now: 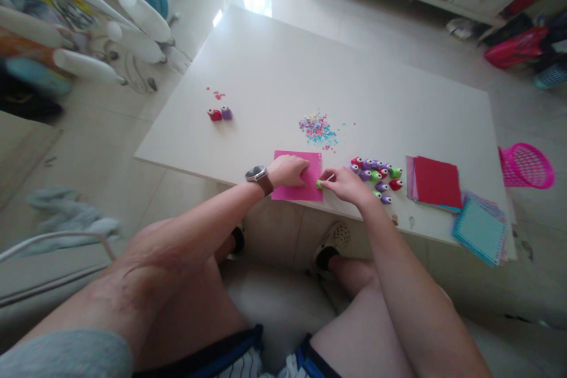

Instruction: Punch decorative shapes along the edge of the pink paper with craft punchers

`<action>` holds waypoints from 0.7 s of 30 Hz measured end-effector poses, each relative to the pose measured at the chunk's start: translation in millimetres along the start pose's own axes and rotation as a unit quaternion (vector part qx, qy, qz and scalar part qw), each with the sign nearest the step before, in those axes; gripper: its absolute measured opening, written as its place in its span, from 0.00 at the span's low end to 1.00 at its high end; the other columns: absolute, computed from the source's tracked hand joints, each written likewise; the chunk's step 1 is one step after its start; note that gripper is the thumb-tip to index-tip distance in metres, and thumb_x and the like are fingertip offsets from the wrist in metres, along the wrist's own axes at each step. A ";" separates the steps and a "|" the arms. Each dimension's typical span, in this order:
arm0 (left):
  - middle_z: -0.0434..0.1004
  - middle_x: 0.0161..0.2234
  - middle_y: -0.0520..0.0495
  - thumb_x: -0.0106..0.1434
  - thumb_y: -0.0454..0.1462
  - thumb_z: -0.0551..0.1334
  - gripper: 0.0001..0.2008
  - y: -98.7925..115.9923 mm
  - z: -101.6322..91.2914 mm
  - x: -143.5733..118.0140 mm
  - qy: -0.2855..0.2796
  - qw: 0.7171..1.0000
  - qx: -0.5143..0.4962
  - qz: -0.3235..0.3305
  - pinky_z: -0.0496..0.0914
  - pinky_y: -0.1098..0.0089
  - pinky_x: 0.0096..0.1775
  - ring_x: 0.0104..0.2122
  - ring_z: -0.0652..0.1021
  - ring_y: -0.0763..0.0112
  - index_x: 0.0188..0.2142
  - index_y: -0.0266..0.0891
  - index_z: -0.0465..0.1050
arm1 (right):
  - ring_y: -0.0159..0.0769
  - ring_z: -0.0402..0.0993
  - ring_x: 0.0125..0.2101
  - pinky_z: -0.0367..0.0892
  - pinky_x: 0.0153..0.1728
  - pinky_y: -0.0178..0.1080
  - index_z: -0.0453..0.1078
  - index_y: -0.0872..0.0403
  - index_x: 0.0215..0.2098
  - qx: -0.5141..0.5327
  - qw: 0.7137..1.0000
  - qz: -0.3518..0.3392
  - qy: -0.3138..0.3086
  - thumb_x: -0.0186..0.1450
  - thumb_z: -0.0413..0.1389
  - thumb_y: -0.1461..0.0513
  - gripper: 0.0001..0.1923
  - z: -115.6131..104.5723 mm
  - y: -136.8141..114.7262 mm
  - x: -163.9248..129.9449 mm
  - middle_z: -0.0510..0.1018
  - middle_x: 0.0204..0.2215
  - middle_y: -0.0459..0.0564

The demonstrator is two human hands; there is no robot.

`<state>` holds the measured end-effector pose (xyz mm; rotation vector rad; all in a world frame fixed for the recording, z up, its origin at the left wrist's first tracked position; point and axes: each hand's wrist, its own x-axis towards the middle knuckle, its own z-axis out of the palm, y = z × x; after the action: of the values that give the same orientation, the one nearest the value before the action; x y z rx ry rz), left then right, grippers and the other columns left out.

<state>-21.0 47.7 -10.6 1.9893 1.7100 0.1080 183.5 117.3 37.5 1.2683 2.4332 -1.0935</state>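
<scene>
The left hand point(290, 170) lies flat, pinning the pink paper point(297, 184) at the table's point(266, 71) near edge, while the right hand point(345, 182) pinches a green punch point(319, 183) at its right margin (thin, floppy sheet, probably best held flat; small hard punch, gripped by its sides).

Pink paper sheet point(297, 180) flat, square, at tabletop's point(274, 71) near edge. Small green punch point(319, 183) (mostly hidden) clipped on the sheet's right edge.

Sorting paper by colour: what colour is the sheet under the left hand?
Pink sheet, pressed flat by the left hand; clearest in the head view.
</scene>
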 end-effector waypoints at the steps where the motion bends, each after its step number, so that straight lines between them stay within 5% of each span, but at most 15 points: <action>1: 0.86 0.39 0.40 0.62 0.47 0.67 0.16 0.5 -0.5 -0.4 0.000 1.000 0.002 0.000 0.65 0.63 0.36 0.37 0.82 0.56 0.43 0.40 0.82 | 0.39 0.84 0.39 0.73 0.44 0.37 0.83 0.54 0.39 0.001 1.000 0.001 0.003 0.69 0.65 0.67 0.04 0.6 -0.3 0.2 0.89 0.40 0.53; 11: 0.88 0.42 0.35 0.71 0.65 0.55 0.35 20.7 -9.8 -1.7 -0.015 0.998 0.013 -0.058 0.65 0.64 0.36 0.40 0.85 0.53 0.45 0.38 0.83 | 0.38 0.83 0.37 0.71 0.36 0.34 0.79 0.55 0.36 0.020 0.999 0.026 0.040 0.67 0.69 0.63 0.05 9.2 7.2 6.3 0.88 0.37 0.53; 21: 0.88 0.47 0.32 0.71 0.67 0.57 0.37 33.8 -11.7 0.9 -0.023 0.994 0.027 -0.100 0.69 0.64 0.38 0.45 0.86 0.50 0.47 0.38 0.85 | 0.38 0.80 0.35 0.68 0.36 0.36 0.77 0.53 0.34 -0.077 0.994 0.069 0.045 0.64 0.73 0.57 0.12 9.3 6.7 16.5 0.86 0.34 0.51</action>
<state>5.3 49.7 13.7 1.8310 1.8874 -0.0535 177.0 123.8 19.7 1.4379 2.3968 -0.8128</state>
